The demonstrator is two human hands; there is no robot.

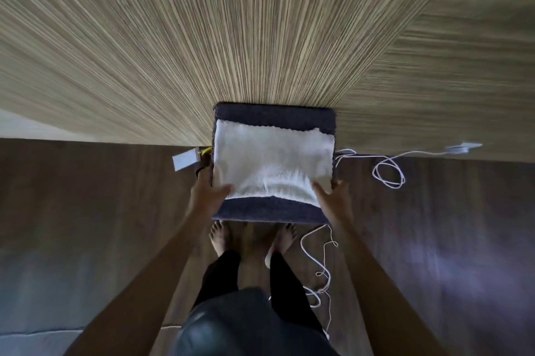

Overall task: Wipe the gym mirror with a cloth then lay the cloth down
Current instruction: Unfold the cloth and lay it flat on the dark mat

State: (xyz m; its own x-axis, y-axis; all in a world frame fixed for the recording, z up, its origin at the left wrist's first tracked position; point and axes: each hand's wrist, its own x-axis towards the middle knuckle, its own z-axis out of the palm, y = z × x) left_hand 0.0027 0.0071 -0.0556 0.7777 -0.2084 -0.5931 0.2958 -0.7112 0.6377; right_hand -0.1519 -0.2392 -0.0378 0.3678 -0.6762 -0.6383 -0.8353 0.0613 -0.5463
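Note:
A white cloth (272,161) lies spread flat on a dark blue padded stool (269,210) that stands against the wall. My left hand (210,192) is at the cloth's near left corner, with its thumb lying on the cloth's edge. At the near right corner, my right hand (334,195) touches the cloth with its thumb in the same way. The fingers of both hands look spread and relaxed along the stool's sides. No mirror is in view.
A striped wood-panel wall (231,37) rises behind the stool. White cables (388,171) loop over the dark wooden floor (86,210) to the right and near my bare feet (220,237). A small white box (185,159) lies left of the stool.

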